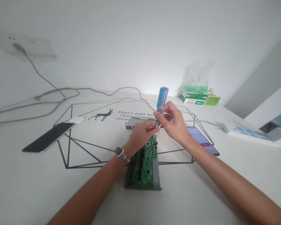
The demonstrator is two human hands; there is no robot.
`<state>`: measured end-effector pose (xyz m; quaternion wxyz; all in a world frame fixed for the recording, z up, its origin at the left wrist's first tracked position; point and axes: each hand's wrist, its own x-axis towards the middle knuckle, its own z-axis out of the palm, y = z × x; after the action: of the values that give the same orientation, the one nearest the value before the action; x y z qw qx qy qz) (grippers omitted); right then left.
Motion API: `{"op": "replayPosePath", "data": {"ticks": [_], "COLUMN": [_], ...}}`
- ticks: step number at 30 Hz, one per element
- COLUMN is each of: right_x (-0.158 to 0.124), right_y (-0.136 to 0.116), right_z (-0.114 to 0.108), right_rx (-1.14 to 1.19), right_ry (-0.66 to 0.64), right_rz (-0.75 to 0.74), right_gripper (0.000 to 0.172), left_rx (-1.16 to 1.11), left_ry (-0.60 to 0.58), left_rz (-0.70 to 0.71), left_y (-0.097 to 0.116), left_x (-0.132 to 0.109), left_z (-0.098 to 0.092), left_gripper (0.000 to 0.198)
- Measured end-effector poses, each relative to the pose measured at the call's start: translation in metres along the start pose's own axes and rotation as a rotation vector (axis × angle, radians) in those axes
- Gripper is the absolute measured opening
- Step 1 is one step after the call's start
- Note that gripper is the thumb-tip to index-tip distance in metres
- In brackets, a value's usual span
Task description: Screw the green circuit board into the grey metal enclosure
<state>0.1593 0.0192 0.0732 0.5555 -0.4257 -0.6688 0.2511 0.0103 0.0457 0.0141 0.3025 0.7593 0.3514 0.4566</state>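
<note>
My right hand (172, 120) is shut on the shaft end of a screwdriver with a translucent blue handle (162, 98), and the handle points up. My left hand (139, 135) is just beside it, its fingertips at the screwdriver's lower shaft. Whether those fingers hold the shaft or something small, I cannot tell, since the tip is hidden. Below both hands lies a green circuit board (144, 165) in a grey metal tray (142, 187). A small grey metal box (132, 123) stands beyond my left hand.
A black phone (48, 137) and a white oval object (76, 120) lie left on a white printed desk (37, 181). Another phone (202, 140) lies right, near a white power strip (250, 134). Grey cables run from a wall socket (25, 47). Green boxes (194, 98) stand behind.
</note>
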Motion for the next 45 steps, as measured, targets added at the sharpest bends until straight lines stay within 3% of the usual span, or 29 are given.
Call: {"op": "replayPosePath", "data": {"ticks": [5,10,15,20,26,32,35,41,45], "right_x": [0.001,0.006,0.006,0.006,0.004,0.002,0.003,0.008,0.009], "right_y": [0.001,0.004,0.006,0.012,0.018,0.019,0.017,0.006,0.005], "right_z": [-0.002,-0.013,-0.017,-0.016,-0.009,-0.004,-0.006,-0.017,-0.021], "right_rx": [0.019,-0.001,0.016,0.006,-0.088,-0.075,-0.105,-0.032,0.019], "right_ry": [0.001,-0.257,-0.346,-0.316,-0.162,-0.075,-0.094,-0.294,-0.319], "right_rz": [0.003,0.068,0.096,0.064,0.029,0.023,0.024,0.085,0.139], "right_gripper": [0.032,0.023,0.021,0.023,0.023,0.025,0.023,0.022,0.023], "left_rx": [-0.083,-0.102,-0.039,-0.032,-0.002,-0.016,-0.029,-0.085,-0.056], "left_ry": [0.001,-0.075,-0.123,-0.106,0.045,0.069,0.051,-0.05,-0.117], "left_rz": [-0.044,-0.02,0.034,0.034,0.008,-0.008,-0.029,-0.048,-0.009], "left_y": [-0.003,-0.002,0.001,-0.001,-0.007,-0.007,-0.007,-0.005,-0.002], "left_x": [-0.003,-0.005,-0.006,-0.006,-0.004,-0.004,-0.004,-0.006,-0.006], "left_z": [0.002,-0.003,-0.009,-0.007,-0.001,0.002,0.001,-0.006,-0.008], "left_gripper": [0.015,0.018,0.023,0.021,0.018,0.02,0.018,0.015,0.019]}}
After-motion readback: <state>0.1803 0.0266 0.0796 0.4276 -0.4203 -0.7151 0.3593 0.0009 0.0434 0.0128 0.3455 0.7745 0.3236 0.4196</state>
